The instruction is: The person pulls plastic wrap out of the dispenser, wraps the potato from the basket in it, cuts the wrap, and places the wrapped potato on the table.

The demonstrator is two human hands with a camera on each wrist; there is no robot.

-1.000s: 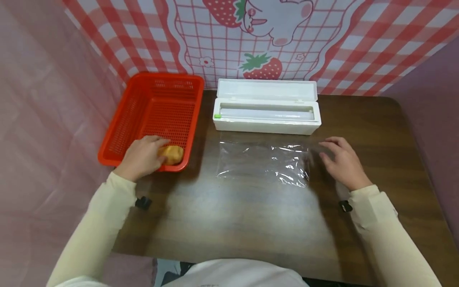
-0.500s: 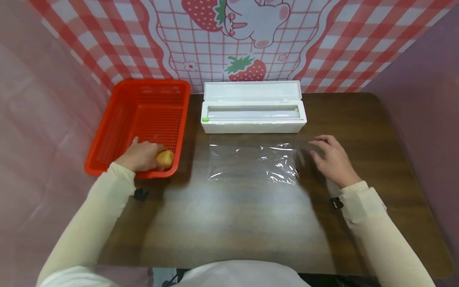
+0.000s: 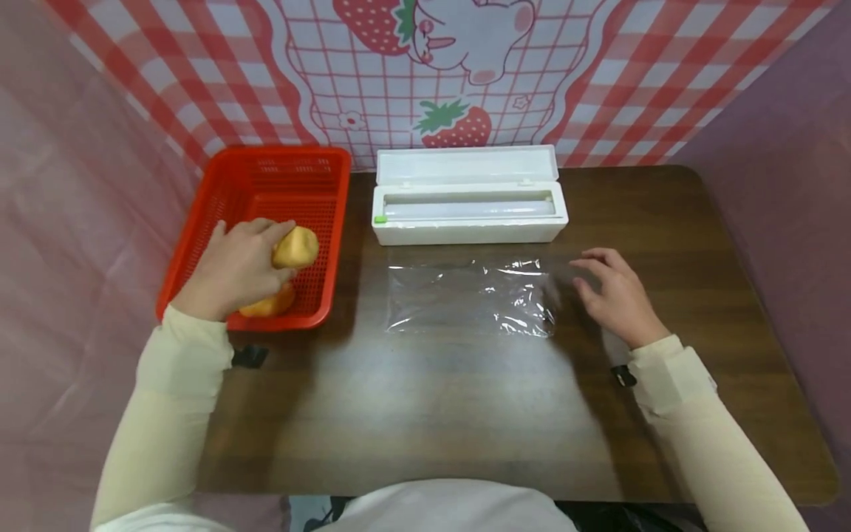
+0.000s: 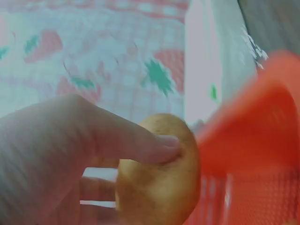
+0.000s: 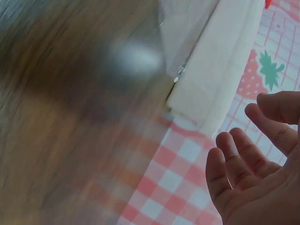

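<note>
Above the red basket, which sits at the far left corner of the desk, the left hand holds up a yellow-brown potato, its thumb pressed on one broad face and its fingers wrapped behind, spread only as wide as the potato itself. A second potato, partly covered by that hand, lies inside the basket by the wall facing the desk's near edge. The right hand hovers toward the desk's right edge, fingers loosely bent and apart, with nothing in them, near the end of a flat sheet of clear film. The potato should feel firm and moderately heavy for its bulk, stiff enough to bear a solid squeeze; its smooth, rounded skin may roll or slide if pinched near an end. The surest hold looks to be across the thick middle, thumb opposing several fingers, as here. The film seems light, limp and clingy, so a corner would be the place to take it.
</note>
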